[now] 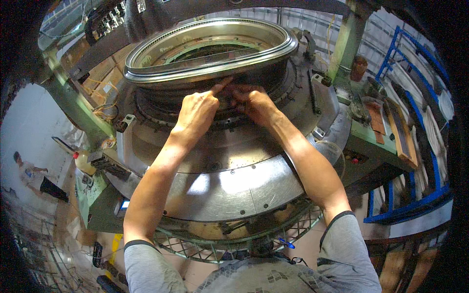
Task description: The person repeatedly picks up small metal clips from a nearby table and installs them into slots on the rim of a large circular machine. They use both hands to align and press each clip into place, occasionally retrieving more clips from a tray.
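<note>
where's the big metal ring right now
In the head view, the ring is at the top, a little left of centre, above the left hand and right hand, between the two green posts.

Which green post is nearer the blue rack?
The right green post, on the right hand side; the left green post stands across the machine from the blue rack.

A factory workshop, plainly enough.
A big round machine point(215, 198) of bare metal stands between green posts point(348, 46); beyond its right edge a blue rack point(411, 209) holds pale material, and a red-capped bottle point(86, 164) sits left.
</note>
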Available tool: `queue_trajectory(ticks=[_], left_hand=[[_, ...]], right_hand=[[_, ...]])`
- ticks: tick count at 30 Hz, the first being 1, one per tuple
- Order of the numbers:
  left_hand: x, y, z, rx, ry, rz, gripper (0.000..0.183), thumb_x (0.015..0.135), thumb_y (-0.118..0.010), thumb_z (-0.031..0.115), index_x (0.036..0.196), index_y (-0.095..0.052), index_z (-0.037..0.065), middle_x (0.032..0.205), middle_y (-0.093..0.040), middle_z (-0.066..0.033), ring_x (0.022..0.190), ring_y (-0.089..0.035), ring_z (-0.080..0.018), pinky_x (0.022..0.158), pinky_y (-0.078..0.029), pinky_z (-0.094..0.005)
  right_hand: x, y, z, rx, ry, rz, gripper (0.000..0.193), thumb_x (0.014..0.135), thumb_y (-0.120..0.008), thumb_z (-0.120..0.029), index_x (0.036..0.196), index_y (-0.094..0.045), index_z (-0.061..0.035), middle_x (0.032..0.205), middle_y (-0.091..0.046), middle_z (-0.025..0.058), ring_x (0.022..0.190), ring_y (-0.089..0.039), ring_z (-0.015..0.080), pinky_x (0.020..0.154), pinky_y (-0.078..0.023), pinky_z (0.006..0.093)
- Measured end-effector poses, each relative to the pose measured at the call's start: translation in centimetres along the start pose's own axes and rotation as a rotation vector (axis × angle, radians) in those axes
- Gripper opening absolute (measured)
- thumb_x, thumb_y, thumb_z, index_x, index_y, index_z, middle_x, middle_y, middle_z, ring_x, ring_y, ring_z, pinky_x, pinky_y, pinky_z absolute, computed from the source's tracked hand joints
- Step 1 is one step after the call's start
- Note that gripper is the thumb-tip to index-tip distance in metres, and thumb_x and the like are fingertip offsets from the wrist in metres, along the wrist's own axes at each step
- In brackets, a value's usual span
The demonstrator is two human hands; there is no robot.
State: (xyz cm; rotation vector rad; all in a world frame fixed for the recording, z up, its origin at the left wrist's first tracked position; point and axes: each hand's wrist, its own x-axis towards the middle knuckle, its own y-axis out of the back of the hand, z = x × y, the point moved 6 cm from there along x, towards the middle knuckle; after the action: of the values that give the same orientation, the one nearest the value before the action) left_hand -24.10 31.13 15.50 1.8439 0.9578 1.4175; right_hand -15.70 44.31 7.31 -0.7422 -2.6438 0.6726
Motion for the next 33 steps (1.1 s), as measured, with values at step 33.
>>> queue_trajectory(ticks=[33], left_hand=[[-0.1, -3.7, 5.4, -0.469, 0.307, 0.356, 0.008, 0.081, -0.069, 0.002, 0.087, -0.063, 0.003, 0.077, -0.065, -0.0218, 0.071, -0.063, -0.0443, 0.064, -0.051, -0.0507]], right_hand=[[-5.4, 5.1, -2.2, -0.757, 0.190, 0.138, 0.018, 0.093, -0.076, -0.022, 0.092, -0.077, -0.0037, 0.069, -0.066, -0.0015, 0.055, -0.054, 0.0058, 0.046, -0.040, 0.0230]])
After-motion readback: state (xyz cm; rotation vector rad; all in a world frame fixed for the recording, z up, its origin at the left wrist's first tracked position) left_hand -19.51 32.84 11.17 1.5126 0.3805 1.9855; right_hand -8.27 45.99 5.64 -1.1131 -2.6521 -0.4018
